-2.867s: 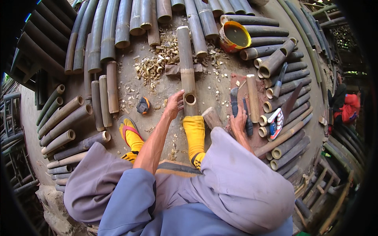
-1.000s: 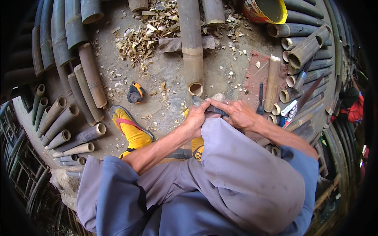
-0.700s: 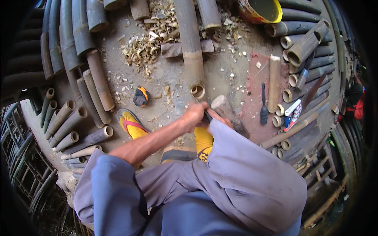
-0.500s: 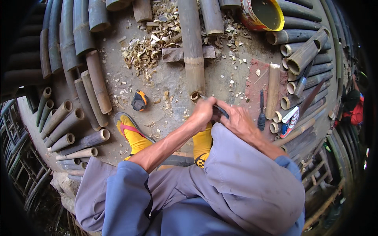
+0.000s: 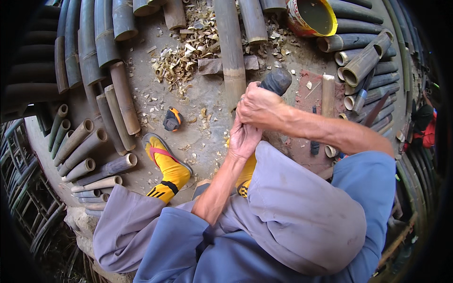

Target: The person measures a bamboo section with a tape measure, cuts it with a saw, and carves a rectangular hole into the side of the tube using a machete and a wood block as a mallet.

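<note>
A thick bamboo pole [image 5: 232,52] runs from the far edge toward me, its near part resting across a rough stone block [image 5: 211,66]. At its near end both hands meet and cover the opening. My right hand [image 5: 261,106] is closed round a black-handled tool [image 5: 276,81], whose thick dark grip sticks out at the upper right; its working end is hidden. Just below, my left hand [image 5: 246,138] is closed against the right hand, with its wrist turned up. What its fingers grip is hidden.
An orange-and-black tape measure [image 5: 172,119] lies left of the hands. Pale shavings [image 5: 181,61] are heaped beyond it. A bamboo length [image 5: 328,96] and a dark tool [image 5: 314,146] lie to the right. Cut bamboo tubes [image 5: 85,146] line both sides. A bucket of murky water [image 5: 315,18] stands far right.
My right hand has swung up and over the left, turning the tool so its dark grip now points away to the upper right. My left hand has rolled palm up.
</note>
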